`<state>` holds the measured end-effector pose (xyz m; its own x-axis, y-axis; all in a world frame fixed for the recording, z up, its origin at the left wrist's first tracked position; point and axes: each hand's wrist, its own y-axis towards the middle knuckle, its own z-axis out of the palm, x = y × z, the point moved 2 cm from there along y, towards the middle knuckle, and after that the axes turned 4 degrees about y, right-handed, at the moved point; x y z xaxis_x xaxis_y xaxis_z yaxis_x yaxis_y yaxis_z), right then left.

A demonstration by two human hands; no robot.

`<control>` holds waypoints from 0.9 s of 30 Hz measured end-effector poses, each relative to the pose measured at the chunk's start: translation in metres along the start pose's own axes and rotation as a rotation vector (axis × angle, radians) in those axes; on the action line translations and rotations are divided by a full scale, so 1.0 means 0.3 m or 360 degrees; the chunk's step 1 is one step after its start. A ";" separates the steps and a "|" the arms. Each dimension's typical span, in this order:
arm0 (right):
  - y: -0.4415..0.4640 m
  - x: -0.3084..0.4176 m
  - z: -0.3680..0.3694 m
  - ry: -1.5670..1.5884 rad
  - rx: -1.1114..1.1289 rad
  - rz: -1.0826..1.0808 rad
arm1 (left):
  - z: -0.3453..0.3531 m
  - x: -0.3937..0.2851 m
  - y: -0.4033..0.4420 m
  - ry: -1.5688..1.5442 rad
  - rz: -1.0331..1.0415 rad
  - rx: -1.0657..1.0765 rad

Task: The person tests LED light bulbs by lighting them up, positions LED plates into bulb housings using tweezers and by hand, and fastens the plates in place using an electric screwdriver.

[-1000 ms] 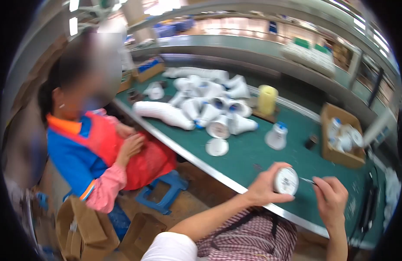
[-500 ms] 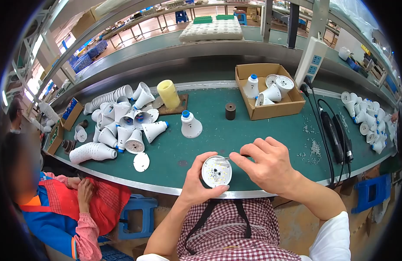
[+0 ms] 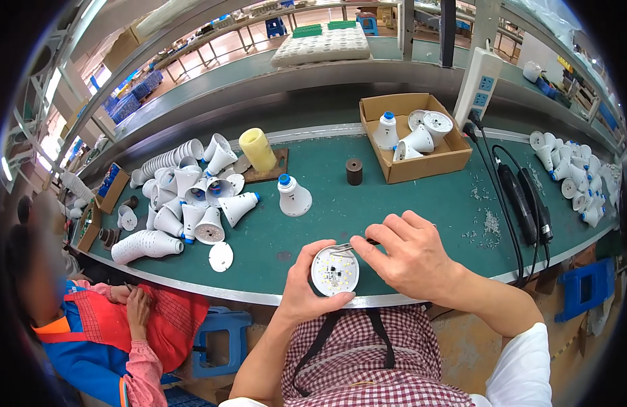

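Observation:
My left hand (image 3: 304,285) is wrapped round a white LED bulb housing (image 3: 335,279), its round board with small yellow LEDs and dark chips facing up at me. Closed on metal tweezers (image 3: 345,248), my right hand (image 3: 407,252) holds their tips against the upper part of the board. Whether the tips grip anything is too small to tell. Beyond my hands a white bulb housing with a blue cap (image 3: 294,197) stands upright on the green bench. To the left lies a white round disc (image 3: 221,257).
Piled bulb housings (image 3: 188,197) cover the bench's left side. A cardboard box (image 3: 422,166) holds several more, with a dark metal cylinder (image 3: 354,172) beside it. Black corded tools (image 3: 518,203) hang at right near white scraps (image 3: 491,222). A co-worker in a red apron (image 3: 165,322) sits at left.
The view has shifted slightly. My left hand still holds the bulb housing, and the tweezers' tips have stayed at the board's upper part with only a small movement.

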<state>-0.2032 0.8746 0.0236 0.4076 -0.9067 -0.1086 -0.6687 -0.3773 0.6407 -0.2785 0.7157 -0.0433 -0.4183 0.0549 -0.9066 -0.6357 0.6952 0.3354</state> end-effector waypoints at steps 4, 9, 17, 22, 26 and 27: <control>-0.006 -0.007 0.005 0.0071 -0.0065 -0.0068 | -0.008 -0.005 -0.003 -0.0116 -0.0096 0.0033; -0.013 -0.005 -0.008 0.0054 -0.0117 -0.0045 | -0.011 -0.021 0.006 -0.0104 -0.0096 0.0041; -0.016 -0.006 -0.005 0.0040 -0.0148 -0.0037 | -0.002 -0.016 0.006 -0.0092 -0.0106 0.0074; -0.012 0.000 -0.010 -0.0008 0.0031 -0.0077 | 0.003 -0.025 0.008 0.0052 -0.0120 0.0119; -0.023 0.001 0.008 -0.0094 0.0061 -0.0134 | 0.004 -0.018 0.007 0.0200 -0.0181 0.0160; -0.026 -0.011 0.010 0.0032 0.0091 -0.0094 | 0.002 -0.020 0.007 0.0202 -0.0181 0.0167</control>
<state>-0.2011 0.8799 0.0167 0.4598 -0.8786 -0.1291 -0.6771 -0.4409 0.5891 -0.2771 0.7172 -0.0374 -0.4300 -0.1145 -0.8955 -0.6154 0.7629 0.1980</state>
